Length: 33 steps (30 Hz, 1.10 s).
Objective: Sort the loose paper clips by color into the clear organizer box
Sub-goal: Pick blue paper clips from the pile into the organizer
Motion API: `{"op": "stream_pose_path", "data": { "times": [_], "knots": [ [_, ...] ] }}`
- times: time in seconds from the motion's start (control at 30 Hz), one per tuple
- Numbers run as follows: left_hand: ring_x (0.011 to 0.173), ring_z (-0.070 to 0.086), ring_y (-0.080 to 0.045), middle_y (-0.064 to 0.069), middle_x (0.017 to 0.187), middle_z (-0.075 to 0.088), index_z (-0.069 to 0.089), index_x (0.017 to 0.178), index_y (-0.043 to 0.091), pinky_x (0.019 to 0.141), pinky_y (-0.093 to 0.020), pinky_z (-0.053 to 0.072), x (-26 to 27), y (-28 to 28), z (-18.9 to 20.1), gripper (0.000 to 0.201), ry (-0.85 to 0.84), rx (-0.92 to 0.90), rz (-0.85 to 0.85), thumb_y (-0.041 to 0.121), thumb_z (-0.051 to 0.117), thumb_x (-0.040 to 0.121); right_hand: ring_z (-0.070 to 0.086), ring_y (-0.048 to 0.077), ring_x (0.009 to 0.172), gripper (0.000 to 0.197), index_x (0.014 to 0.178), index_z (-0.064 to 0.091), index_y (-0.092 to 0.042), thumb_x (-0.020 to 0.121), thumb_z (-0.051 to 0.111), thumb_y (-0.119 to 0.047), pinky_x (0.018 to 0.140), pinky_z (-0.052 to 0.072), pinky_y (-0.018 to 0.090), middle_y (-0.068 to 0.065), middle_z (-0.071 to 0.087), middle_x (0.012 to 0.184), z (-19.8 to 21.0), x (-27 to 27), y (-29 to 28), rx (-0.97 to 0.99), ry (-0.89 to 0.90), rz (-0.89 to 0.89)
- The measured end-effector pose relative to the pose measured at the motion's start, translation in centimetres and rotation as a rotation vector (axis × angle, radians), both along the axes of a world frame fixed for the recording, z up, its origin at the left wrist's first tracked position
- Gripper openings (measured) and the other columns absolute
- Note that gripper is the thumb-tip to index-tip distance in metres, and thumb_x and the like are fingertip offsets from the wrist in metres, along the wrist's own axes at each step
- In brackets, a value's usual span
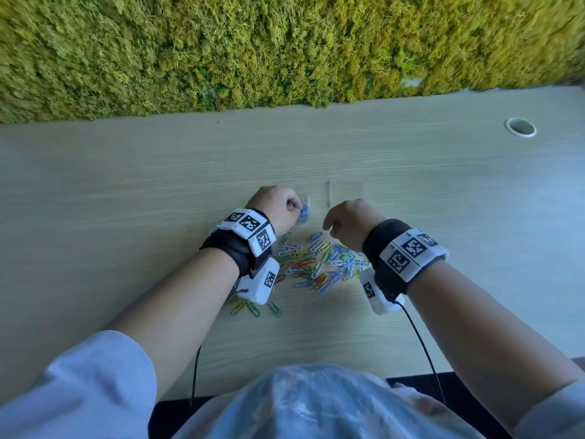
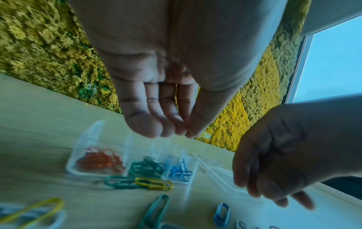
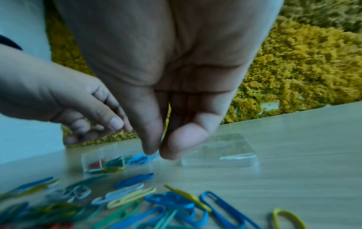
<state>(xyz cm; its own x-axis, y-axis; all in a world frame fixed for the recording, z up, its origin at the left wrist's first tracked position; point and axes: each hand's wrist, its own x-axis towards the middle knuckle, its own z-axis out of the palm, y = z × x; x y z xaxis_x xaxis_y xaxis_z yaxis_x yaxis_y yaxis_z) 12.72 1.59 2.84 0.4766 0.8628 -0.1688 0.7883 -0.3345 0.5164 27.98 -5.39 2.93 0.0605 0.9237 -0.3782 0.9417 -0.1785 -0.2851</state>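
The clear organizer box lies on the desk with red, green and blue clips in separate compartments. My left hand hovers just above it, fingers curled and thumb meeting the fingertips, with no clip showing between them. My right hand hangs over the near edge of the box, thumb pressed to forefinger; whether a clip sits in that pinch is hidden. The loose paper clips, in blue, green, yellow, white and red, lie in a pile between my wrists.
The box's clear lid lies flat to the right of the box. A moss wall borders the desk's far edge. A cable hole sits at the far right. A few green and yellow clips lie under my left wrist.
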Motion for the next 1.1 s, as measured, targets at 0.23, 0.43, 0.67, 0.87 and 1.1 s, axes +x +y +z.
{"op": "stream_pose_path", "data": {
  "times": [0.23,0.43,0.67,0.87,1.1],
  "knots": [
    [0.071,0.054,-0.01,0.007,0.086,0.064,0.072,0.087,0.018,0.067,-0.02,0.04,-5.2,0.0,0.2,0.015,0.178,-0.04,-0.018,0.021,0.058,0.088,0.062,0.02,0.105,0.043,0.115,0.067,-0.021,0.09,0.043,0.004,0.081,0.052,0.025,0.001,0.061,0.122,-1.1,-2.1,1.9,-0.042,-0.07,0.117],
    [0.076,0.059,-0.013,0.008,0.076,0.065,0.071,0.073,0.024,0.069,-0.02,0.043,-9.9,-0.2,-0.2,0.012,0.291,-0.141,0.066,0.019,0.062,0.081,0.064,0.022,0.091,0.026,0.091,0.066,-0.025,0.086,0.054,-0.002,0.079,0.057,0.034,0.002,0.067,0.102,-1.8,-3.0,2.3,-0.053,-0.125,0.216],
    [0.067,0.053,-0.01,0.017,0.061,0.053,0.072,0.076,0.022,0.064,-0.018,0.037,-12.7,-1.7,-1.0,0.008,0.305,-0.111,0.114,0.018,0.066,0.08,0.063,0.022,0.082,0.024,0.095,0.063,-0.024,0.088,0.049,-0.007,0.059,0.048,0.026,0.002,0.061,0.093,-1.7,-3.0,2.4,-0.089,-0.136,0.201],
    [0.074,0.057,-0.015,0.006,0.078,0.061,0.066,0.086,0.024,0.067,-0.023,0.045,-13.4,-2.1,-1.6,0.007,0.248,-0.088,0.178,0.023,0.067,0.079,0.061,0.021,0.088,0.023,0.102,0.064,-0.023,0.089,0.049,-0.012,0.063,0.048,0.025,-0.001,0.061,0.098,-1.3,-3.3,2.2,-0.081,-0.144,0.235],
    [0.099,0.058,-0.022,-0.002,0.107,0.06,0.065,0.106,0.024,0.088,-0.035,0.05,-13.9,-1.4,-2.4,0.024,0.316,-0.053,0.167,0.024,0.065,0.083,0.053,0.021,0.078,0.009,0.084,0.059,-0.016,0.085,0.05,-0.016,0.065,0.045,0.028,0.002,0.059,0.083,0.5,-6.5,2.7,0.039,0.287,0.043]
  ]
}}
